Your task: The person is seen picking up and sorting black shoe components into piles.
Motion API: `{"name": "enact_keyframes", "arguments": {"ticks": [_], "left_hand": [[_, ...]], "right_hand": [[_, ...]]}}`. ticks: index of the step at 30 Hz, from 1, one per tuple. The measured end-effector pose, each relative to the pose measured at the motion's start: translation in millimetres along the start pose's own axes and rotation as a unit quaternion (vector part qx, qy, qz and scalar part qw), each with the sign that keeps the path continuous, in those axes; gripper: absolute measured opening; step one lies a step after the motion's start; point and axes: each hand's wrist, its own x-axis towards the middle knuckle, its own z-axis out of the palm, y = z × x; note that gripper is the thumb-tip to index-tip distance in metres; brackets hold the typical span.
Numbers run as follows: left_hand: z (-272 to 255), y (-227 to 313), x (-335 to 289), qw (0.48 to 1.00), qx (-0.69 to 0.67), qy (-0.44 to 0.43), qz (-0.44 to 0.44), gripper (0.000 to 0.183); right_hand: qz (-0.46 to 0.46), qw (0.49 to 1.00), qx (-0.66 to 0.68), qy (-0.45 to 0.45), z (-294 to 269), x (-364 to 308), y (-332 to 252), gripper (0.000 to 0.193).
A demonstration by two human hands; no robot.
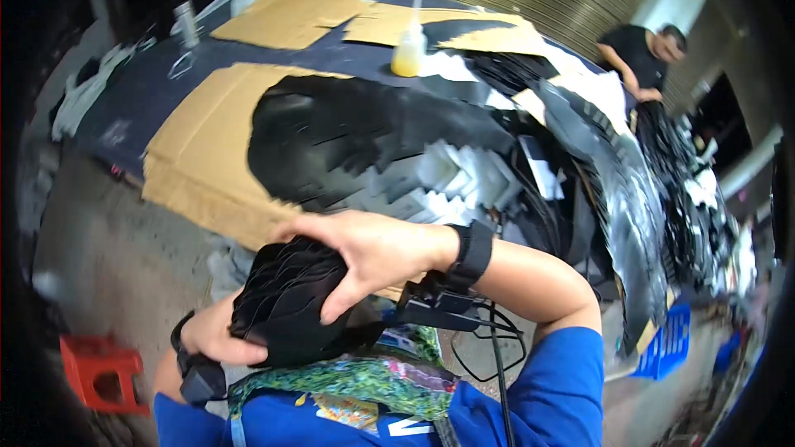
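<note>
Close to my body I hold a thick stack of black, thin, flexible pieces [286, 314] with curved, wavy edges. My left hand [222, 338] grips its lower left side, the thumb lying along the near edge and the other fingers hidden. From above, my right hand [377, 252] clasps the far right side, thumb and fingers wrapped round it. Just beyond my hands, rows of overlapping black pieces [323, 128] are spread over a cardboard sheet [195, 136] on the table. Some of them shine white with reflected light.
A squeeze bottle of yellow liquid [407, 54] stands on the dark-covered table [124, 116]. More cardboard [286, 16] lies behind it. A long row of black pieces [617, 190] curves down the right side. Another person [642, 58] works at far right. A red stool [103, 372] and blue basket [667, 343] stand low.
</note>
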Motion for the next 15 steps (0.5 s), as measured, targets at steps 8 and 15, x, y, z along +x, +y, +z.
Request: {"name": "enact_keyframes", "arguments": {"ticks": [8, 15], "left_hand": [[1, 8, 27, 0.981, -0.099, 0.138, -0.096, 0.07], [7, 40, 38, 0.987, -0.035, 0.126, -0.089, 0.071]], "right_hand": [[-0.006, 0.996, -0.034, 0.08, -5, -41, 4, 0.075], [-0.023, 0.985, -0.093, 0.145, -4, -43, -10, 0.059]]}}
